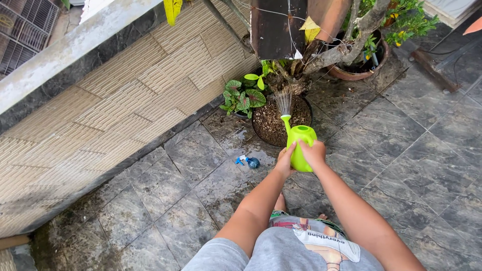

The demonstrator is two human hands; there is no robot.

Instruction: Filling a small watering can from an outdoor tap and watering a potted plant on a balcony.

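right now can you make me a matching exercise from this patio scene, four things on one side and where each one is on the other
Things:
1. green watering can
2. small blue sprayer
3. terracotta pot
4. leafy patterned plant

Places:
A. lying on the wet floor tiles, left of the hands
B. by the wall, left of the dark soil pot
C. held by the left hand and right hand, spraying water
D. far side, right of the tree trunk

Pairs: 1-C, 2-A, 3-D, 4-B
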